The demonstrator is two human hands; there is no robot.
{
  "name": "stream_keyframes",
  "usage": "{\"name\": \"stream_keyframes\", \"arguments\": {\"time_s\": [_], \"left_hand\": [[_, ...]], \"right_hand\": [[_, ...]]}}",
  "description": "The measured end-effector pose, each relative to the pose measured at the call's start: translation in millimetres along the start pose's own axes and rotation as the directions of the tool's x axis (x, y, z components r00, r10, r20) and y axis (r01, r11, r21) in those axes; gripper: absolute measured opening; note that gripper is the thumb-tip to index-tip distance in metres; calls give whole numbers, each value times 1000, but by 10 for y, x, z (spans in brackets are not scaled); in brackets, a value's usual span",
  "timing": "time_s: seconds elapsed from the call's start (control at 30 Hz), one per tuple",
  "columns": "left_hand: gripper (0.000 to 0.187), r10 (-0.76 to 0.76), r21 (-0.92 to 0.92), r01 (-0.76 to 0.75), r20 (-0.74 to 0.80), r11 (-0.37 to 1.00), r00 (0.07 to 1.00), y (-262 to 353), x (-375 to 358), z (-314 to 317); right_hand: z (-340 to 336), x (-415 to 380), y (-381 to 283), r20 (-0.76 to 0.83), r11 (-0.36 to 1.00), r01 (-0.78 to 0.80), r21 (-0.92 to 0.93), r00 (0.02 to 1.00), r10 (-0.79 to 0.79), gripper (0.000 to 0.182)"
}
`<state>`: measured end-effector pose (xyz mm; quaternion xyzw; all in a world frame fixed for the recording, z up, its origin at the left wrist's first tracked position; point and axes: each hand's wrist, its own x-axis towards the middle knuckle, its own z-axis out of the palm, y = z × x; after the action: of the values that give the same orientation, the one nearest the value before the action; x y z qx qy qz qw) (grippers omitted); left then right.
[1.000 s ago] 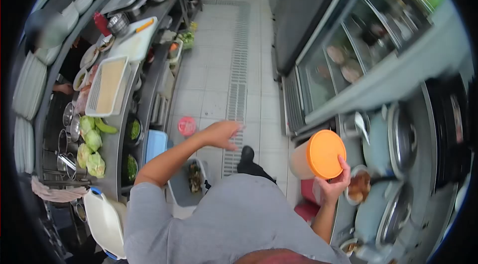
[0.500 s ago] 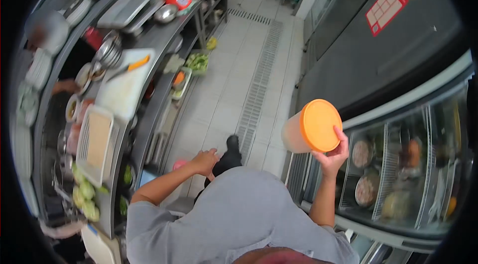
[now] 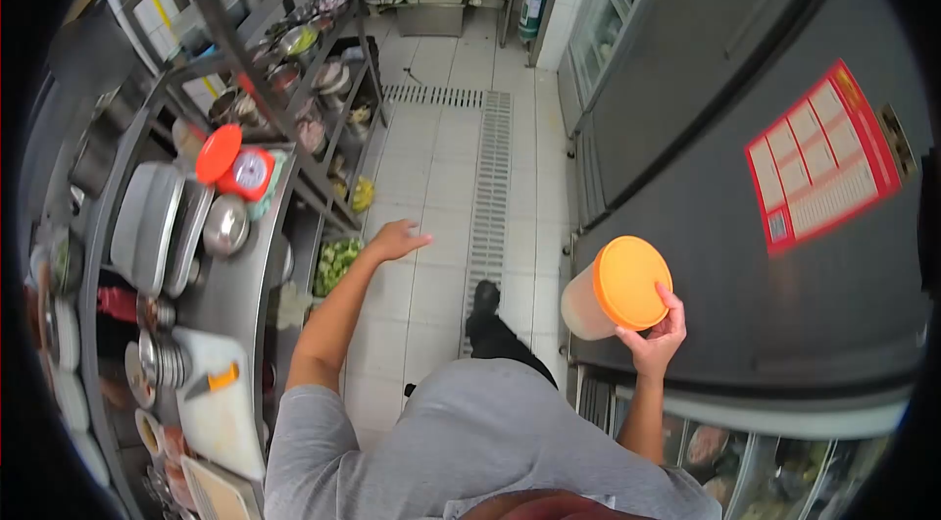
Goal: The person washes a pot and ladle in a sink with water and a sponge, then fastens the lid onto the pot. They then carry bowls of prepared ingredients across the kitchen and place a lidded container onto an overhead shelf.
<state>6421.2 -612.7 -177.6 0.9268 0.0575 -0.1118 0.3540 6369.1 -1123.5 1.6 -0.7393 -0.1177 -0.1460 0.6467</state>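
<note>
My right hand (image 3: 656,332) grips a translucent tub by its orange lid (image 3: 632,283), with fingers over the lid's right edge. The tub's pale side (image 3: 583,309) shows to the left of the lid, tilted above the floor beside the dark fridge door. My left hand (image 3: 397,241) is stretched forward over the floor tiles, fingers apart, holding nothing.
On the left, a steel counter (image 3: 235,270) bears a red scale (image 3: 247,173), a steel bowl (image 3: 227,224) and a white board (image 3: 218,412) with an orange-handled knife (image 3: 223,378). A dark fridge door (image 3: 716,295) stands right. Greens (image 3: 336,263) sit low. A floor drain (image 3: 490,187) runs ahead.
The view has moved forward along the aisle, past the glass-fronted fridge. My left hand has swung forward and away from my body. The tub remains in my right hand.
</note>
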Motion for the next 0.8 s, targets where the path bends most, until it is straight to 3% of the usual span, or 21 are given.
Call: {"name": "stream_keyframes", "arguments": {"time_s": [0.07, 0.1, 0.13, 0.17, 0.23, 0.27, 0.3, 0.33, 0.4, 0.47, 0.57, 0.63, 0.7, 0.77, 0.8], "left_hand": [[90, -121, 269, 148, -112, 952, 986, -1198, 658, 69], [86, -339, 263, 346, -72, 901, 938, -1529, 758, -42], [81, -460, 231, 453, -29, 861, 888, -1865, 695, -96], [75, -638, 207, 614, 75, 762, 767, -2232, 619, -21], [68, -749, 97, 763, 303, 639, 589, -2697, 304, 8], [65, -842, 184, 898, 461, 400, 281, -2518, 224, -147], [61, -797, -23, 969, 564, 247, 217, -2781, 88, 114], [63, -742, -7, 983, 655, 184, 144, -2811, 50, 67], [67, -837, -132, 973, 497, 188, 229, -2645, 62, -102], [69, -759, -159, 987, 639, 29, 125, -2771, 325, -282], [65, -761, -237, 961, 648, -145, 45, -2892, 1057, -385], [62, -775, -310, 951, 604, -11, 188, -3049, 2167, -718], [58, -768, -326, 942, 581, 83, 269, -3010, 2901, -928], [50, -820, -363, 915, 461, 176, 341, -3030, 4193, -1338], [48, -831, -283, 909, 386, 307, 401, -3023, 4915, -1576]], "right_hand": [[247, 577, 338, 34, 999, 15, 29, 999, -16, 84], [423, 959, 514, 49, 998, 26, 56, 998, -29, 84], [602, 1302, 632, 22, 999, 3, 37, 1000, -4, 85], [748, 1653, 745, 44, 999, 10, 38, 999, -12, 85], [1139, 2428, 937, 93, 998, 39, 44, 995, -43, 85], [1333, 2803, 983, 99, 998, 43, 50, 994, -48, 85], [1452, 3184, 982, 118, 997, 69, 38, 990, -73, 86], [1636, 3549, 1073, 134, 995, 88, 44, 987, -93, 87], [2030, 4280, 1267, 162, 989, 138, 49, 976, -144, 90], [2426, 4967, 1438, 171, 984, 162, 80, 970, -173, 88], [2951, 5850, 1623, 174, 984, 162, 67, 970, -172, 86], [3338, 6577, 1738, 156, 976, 205, 77, 964, -215, 87], [3593, 7148, 1762, 125, 978, 183, 104, 973, -196, 85], [3835, 7805, 1777, 110, 971, 183, 151, 974, -200, 83], [3924, 8103, 1801, 113, 972, 175, 156, 974, -194, 82]]}}
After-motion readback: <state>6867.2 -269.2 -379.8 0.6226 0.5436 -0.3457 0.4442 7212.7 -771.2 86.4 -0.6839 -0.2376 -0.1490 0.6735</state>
